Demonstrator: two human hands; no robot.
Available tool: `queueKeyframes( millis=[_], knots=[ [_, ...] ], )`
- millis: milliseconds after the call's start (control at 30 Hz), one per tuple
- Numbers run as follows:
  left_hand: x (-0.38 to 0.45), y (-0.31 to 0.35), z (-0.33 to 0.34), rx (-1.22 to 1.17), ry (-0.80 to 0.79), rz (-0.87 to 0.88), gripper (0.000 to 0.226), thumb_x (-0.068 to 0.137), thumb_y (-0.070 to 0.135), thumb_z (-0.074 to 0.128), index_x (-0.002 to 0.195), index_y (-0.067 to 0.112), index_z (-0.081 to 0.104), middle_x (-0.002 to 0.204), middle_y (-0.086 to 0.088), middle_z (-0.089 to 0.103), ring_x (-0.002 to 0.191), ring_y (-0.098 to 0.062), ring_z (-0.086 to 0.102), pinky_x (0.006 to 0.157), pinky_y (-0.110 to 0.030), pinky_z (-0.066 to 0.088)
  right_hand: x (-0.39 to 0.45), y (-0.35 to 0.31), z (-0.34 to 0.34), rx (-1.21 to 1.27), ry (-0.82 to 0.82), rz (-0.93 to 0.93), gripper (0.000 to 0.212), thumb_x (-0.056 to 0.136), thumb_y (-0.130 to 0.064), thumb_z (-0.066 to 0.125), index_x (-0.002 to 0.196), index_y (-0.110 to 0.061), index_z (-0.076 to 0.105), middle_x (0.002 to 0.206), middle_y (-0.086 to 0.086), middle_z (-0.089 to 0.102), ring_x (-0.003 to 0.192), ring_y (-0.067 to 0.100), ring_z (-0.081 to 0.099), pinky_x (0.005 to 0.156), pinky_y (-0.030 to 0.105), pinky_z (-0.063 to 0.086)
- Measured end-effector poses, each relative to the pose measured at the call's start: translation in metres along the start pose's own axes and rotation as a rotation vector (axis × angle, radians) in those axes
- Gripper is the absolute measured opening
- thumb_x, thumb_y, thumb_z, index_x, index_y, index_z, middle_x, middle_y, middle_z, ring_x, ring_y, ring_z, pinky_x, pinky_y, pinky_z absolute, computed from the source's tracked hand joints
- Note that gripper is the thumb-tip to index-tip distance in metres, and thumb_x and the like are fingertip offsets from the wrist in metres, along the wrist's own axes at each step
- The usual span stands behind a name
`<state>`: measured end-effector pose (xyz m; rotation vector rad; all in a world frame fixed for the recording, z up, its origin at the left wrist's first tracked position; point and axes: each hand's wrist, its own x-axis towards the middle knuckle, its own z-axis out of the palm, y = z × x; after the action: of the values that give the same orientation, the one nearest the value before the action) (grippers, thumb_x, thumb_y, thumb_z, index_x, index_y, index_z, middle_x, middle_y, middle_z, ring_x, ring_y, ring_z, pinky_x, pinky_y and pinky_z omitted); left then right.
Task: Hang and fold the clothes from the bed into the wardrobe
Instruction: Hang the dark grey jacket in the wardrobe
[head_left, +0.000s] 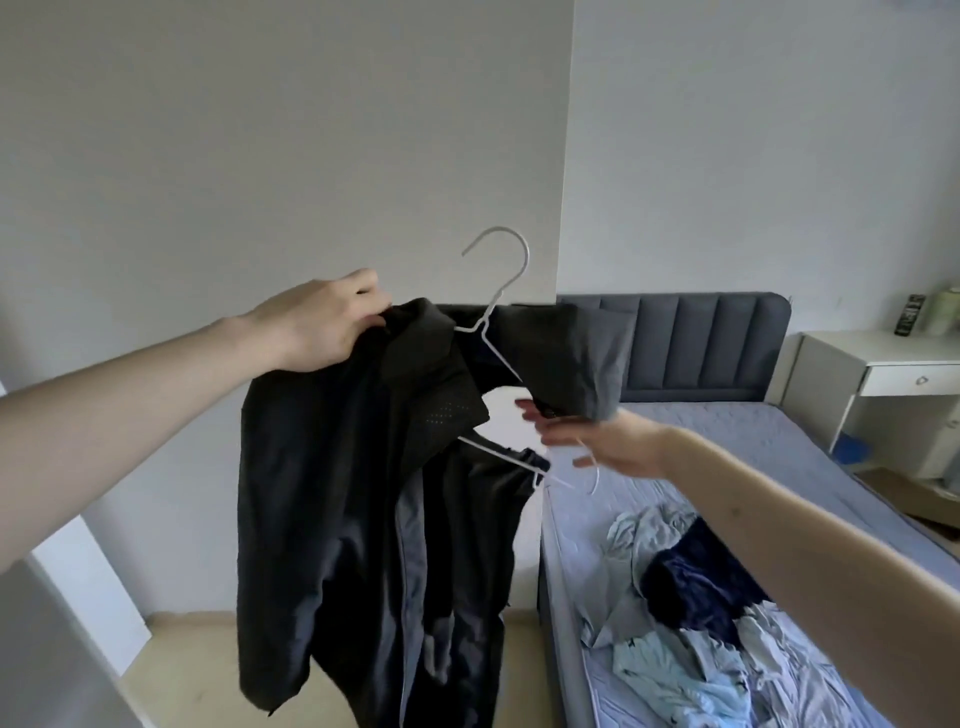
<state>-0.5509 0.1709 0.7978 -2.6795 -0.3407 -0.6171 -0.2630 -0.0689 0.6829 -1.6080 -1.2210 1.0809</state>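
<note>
In the head view, the dark jacket (363, 493) hung between the two hands, its long axis running straight down toward the floor. The left hand (322, 325) pinched the collar fabric at the jacket's upper left. The right hand (592, 441), fingers loosely spread, reached in from the bed side and touched the lower end of the white hanger (493, 332), which lay tilted, its hook up above both hands. That right hand seemed nearer to the unseated shoulder and sleeve. The jacket looked thin and limp, half draped. Below the right arm, more clothes (691, 613) lay heaped on the bed (779, 441).
</note>
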Motion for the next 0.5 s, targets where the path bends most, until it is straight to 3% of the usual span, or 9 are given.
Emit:
queueKeyframes(
  millis=[133, 267, 333, 400, 500],
  knots=[
    [-0.004, 0.001, -0.002, 0.03, -0.015, 0.055, 0.014, 0.102, 0.032, 0.046, 0.098, 0.022, 0.055, 0.099, 0.006, 0.042, 0.061, -0.03, 0.053, 0.053, -0.042, 0.047, 0.014, 0.046, 0.022, 0.25, -0.063, 0.102, 0.057, 0.099, 0.0, 0.055, 0.148, -0.029, 0.05, 0.145, -0.002, 0.06, 0.128, 0.029, 0.063, 0.111, 0.056, 0.046],
    [-0.007, -0.004, -0.007, 0.06, -0.01, 0.064, 0.009, 0.102, 0.026, 0.051, 0.099, 0.02, 0.057, 0.098, 0.004, 0.044, 0.058, -0.03, 0.05, 0.051, -0.037, 0.043, 0.017, 0.107, 0.042, 0.052, -0.122, 0.183, 0.08, 0.089, 0.008, 0.067, 0.152, -0.036, 0.045, 0.153, -0.009, 0.05, 0.133, 0.021, 0.057, 0.115, 0.05, 0.044],
    [-0.008, -0.008, -0.014, 0.087, -0.013, 0.065, 0.013, 0.102, 0.028, 0.049, 0.1, 0.019, 0.058, 0.099, 0.003, 0.046, 0.061, -0.031, 0.052, 0.053, -0.037, 0.043, 0.02, 0.142, 0.067, 0.042, -0.024, 0.234, 0.077, 0.087, -0.004, 0.078, 0.15, -0.035, 0.048, 0.152, -0.009, 0.051, 0.129, 0.017, 0.059, 0.111, 0.044, 0.048],
    [-0.009, -0.01, -0.023, 0.101, -0.019, 0.077, 0.017, 0.102, 0.029, 0.047, 0.1, 0.017, 0.058, 0.1, 0.001, 0.047, 0.063, -0.032, 0.053, 0.055, -0.038, 0.045, 0.029, 0.166, 0.101, 0.097, 0.086, 0.256, 0.073, 0.084, -0.021, 0.086, 0.148, -0.029, 0.052, 0.149, -0.006, 0.055, 0.125, 0.015, 0.061, 0.096, 0.032, 0.054],
    [-0.01, -0.011, -0.031, 0.128, -0.038, 0.114, 0.016, 0.101, 0.028, 0.047, 0.097, 0.015, 0.056, 0.098, -0.001, 0.047, 0.062, -0.034, 0.052, 0.054, -0.041, 0.046, 0.059, 0.173, 0.151, 0.224, 0.151, 0.248, 0.088, 0.077, -0.039, 0.089, 0.152, -0.022, 0.047, 0.149, -0.003, 0.055, 0.128, 0.015, 0.058, 0.086, 0.025, 0.054]
  ],
)
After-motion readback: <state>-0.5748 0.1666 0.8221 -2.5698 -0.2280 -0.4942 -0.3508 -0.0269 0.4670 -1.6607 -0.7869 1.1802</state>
